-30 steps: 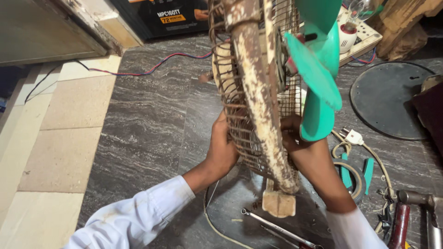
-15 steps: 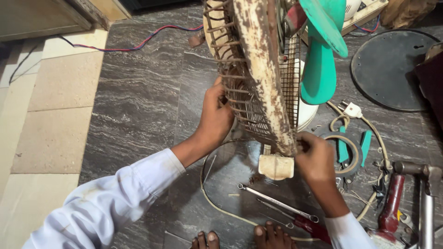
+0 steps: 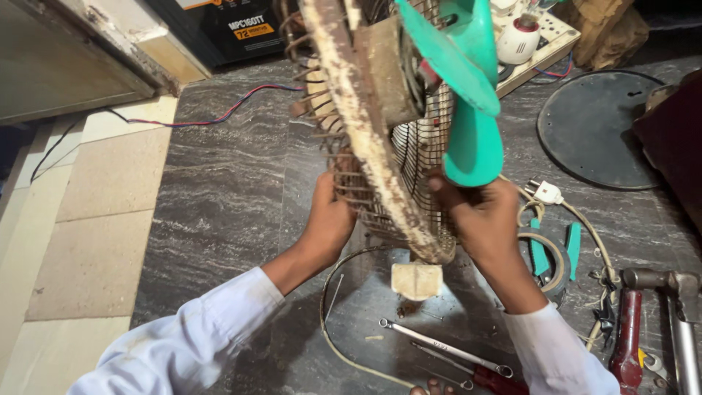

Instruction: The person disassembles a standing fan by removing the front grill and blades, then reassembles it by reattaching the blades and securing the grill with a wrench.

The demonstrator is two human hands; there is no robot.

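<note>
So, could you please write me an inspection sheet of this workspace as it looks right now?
Surface: grey veined stone floor, tan tiles at left.
Job's things: rusty fan guard held upright; teal fan blade on it.
Clutter: spanner, teal pliers, tape roll, red-handled tool, round dark plate.
Grips: left hand on the guard's back; right hand at its front rim.
Cables: white plug lead; red-blue wire.
Surroundings: black battery box, switchboard.
</note>
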